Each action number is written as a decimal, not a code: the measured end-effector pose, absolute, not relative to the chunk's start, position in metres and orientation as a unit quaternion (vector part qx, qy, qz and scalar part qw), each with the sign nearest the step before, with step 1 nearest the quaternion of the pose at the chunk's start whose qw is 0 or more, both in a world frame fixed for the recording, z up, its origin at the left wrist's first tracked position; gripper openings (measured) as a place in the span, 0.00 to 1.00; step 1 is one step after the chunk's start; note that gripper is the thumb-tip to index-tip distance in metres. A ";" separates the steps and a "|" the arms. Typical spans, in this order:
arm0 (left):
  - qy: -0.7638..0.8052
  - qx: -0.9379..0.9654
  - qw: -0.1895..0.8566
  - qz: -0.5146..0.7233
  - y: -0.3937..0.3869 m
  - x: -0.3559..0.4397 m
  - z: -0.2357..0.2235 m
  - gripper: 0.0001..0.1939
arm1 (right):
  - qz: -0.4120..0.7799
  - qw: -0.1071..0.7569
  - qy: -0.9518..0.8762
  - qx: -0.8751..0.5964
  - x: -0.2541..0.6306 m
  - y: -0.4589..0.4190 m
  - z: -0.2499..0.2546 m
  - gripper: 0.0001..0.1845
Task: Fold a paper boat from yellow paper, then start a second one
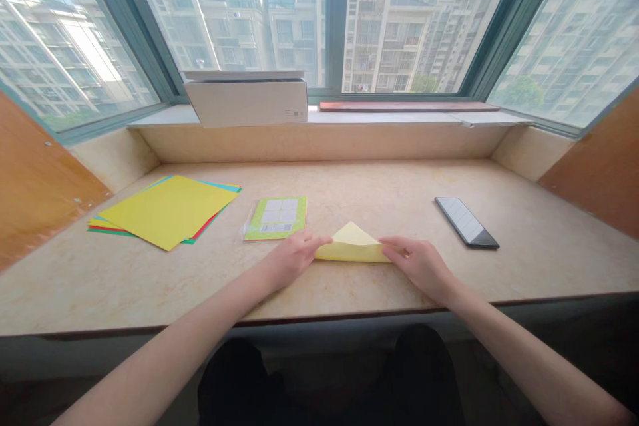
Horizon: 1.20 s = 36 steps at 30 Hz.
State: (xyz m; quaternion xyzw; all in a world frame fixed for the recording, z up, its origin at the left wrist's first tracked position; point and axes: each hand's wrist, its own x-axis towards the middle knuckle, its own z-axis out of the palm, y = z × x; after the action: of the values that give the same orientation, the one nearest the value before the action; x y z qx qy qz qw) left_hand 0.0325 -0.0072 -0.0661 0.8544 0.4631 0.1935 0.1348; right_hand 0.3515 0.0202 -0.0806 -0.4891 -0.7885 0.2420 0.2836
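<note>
A pale yellow sheet of paper (353, 251) lies near the front of the stone ledge, its lower part folded up in a long band and a triangular point showing behind. My left hand (298, 254) grips the left end of the fold, thumb and fingers pressed together on it. At the right end, my right hand (417, 265) pinches the paper the same way. The paper's two outer corners are hidden under my fingers. Just beyond my left hand is a green-edged packet (280, 213) in clear plastic with a barcode label.
Coloured sheets (172, 213), yellow on top, lie fanned at the left. A black phone (466, 223) rests at the right. On the sill behind stand a white box (249, 103) and a reddish-brown flat board (409, 106). The ledge's front edge (329, 317) runs just before my wrists.
</note>
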 end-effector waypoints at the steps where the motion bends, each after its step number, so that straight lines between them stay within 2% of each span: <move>1: 0.469 0.855 0.126 0.181 -0.007 0.033 -0.066 0.21 | 0.242 0.288 -0.789 -0.486 0.351 0.020 -0.081 0.14; 4: 0.483 0.852 0.105 0.172 -0.010 0.037 -0.064 0.21 | 0.239 0.306 -0.800 -0.458 0.348 0.022 -0.086 0.14; 8: 0.479 0.859 0.063 0.171 -0.010 0.049 -0.057 0.15 | 0.233 0.316 -0.809 -0.438 0.347 0.027 -0.095 0.14; 11: 0.489 0.859 0.023 0.152 -0.002 0.061 -0.055 0.18 | 0.216 0.312 -0.817 -0.434 0.348 0.029 -0.100 0.14; 15: 0.482 0.865 0.011 0.138 0.010 0.074 -0.057 0.10 | 0.203 0.311 -0.821 -0.433 0.348 0.028 -0.102 0.13; 19: 0.384 0.920 0.012 0.075 0.017 0.081 -0.060 0.25 | 0.174 0.312 -0.824 -0.441 0.346 0.026 -0.104 0.12; 24: 0.327 0.940 0.099 0.009 0.023 0.082 -0.062 0.27 | 0.102 0.316 -0.823 -0.461 0.346 0.022 -0.101 0.07; 28: 0.335 0.923 0.189 0.012 0.028 0.074 -0.059 0.28 | 0.027 0.277 -0.838 -0.469 0.343 0.014 -0.091 0.11; 31: 0.321 0.926 0.199 0.001 0.026 0.072 -0.055 0.30 | 0.019 0.258 -0.859 -0.443 0.342 0.011 -0.085 0.15; 33: 0.317 0.930 0.188 -0.014 0.024 0.073 -0.053 0.34 | 0.028 0.256 -0.867 -0.426 0.344 0.011 -0.083 0.15; 36: 0.325 0.929 0.173 -0.041 0.023 0.077 -0.051 0.35 | 0.035 0.251 -0.877 -0.407 0.352 0.011 -0.084 0.14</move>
State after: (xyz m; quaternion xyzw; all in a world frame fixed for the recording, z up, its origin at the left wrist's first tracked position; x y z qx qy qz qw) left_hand 0.0768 0.0230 -0.0512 0.9288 0.3253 -0.0414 0.1726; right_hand 0.3523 0.0111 -0.0839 -0.4071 -0.8775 0.0346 0.2511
